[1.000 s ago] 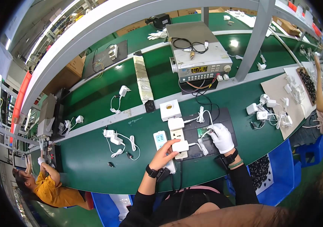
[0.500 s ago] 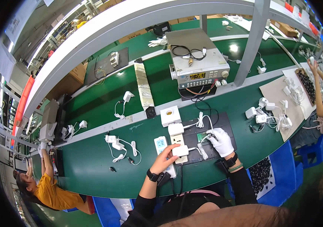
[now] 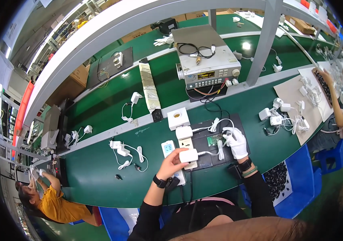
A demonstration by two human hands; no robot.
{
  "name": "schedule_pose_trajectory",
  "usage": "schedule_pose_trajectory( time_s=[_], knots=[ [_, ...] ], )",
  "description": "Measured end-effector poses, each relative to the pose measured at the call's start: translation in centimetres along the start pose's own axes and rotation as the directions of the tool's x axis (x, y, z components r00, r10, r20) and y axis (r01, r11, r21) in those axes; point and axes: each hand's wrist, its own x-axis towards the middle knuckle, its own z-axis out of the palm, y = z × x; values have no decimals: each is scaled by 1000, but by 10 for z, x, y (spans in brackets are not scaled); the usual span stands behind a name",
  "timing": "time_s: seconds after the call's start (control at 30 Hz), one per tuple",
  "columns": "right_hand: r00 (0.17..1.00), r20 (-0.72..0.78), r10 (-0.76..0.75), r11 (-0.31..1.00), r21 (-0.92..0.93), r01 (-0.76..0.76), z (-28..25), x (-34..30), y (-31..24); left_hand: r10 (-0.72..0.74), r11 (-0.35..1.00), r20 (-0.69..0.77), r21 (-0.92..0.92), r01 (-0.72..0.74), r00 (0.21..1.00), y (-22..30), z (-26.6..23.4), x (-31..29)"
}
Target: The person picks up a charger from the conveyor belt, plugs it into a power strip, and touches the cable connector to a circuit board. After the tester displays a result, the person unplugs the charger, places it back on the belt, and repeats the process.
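Note:
Bare, my left hand (image 3: 170,165) grips a white power adapter (image 3: 188,156) with thumb and fingers, over the near end of a socket strip (image 3: 186,143). Whether its prongs are seated is hidden. The adapter's white cable, bundled in a coil (image 3: 220,150), leads up to my right hand (image 3: 237,144). That hand wears a white glove, and its fingers close on the cable's end; the plug is mostly hidden. Just left of it lies a small green circuit board (image 3: 213,140) on a dark mat (image 3: 207,160). A second white adapter (image 3: 184,132) sits at the strip's far end.
Behind stands a bench tester (image 3: 207,74) with a lit display. A white box (image 3: 178,119) is beyond the strip. Corded adapters lie left (image 3: 121,148) and right (image 3: 276,114). A blue bin (image 3: 296,188) holds black parts. A metal shelf post (image 3: 264,44) rises at right. Co-workers sit either side.
My right hand has drawn back slightly from the circuit board, shifting the coiled cable up with it. My left thumb and fingers now grip the adapter's side. The tester's display has changed.

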Motion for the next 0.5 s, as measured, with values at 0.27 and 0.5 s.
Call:
schedule_pose_trajectory(
  time_s=[0.27,0.5],
  knots=[
    [985,98,143,968,195,-160,5,3,-8,369,907,-197,-138,-398,908,133,-58,74],
    [931,213,-297,874,-333,354,9,4,-13,461,887,-286,165,-431,840,171,-99,160]
  ],
)
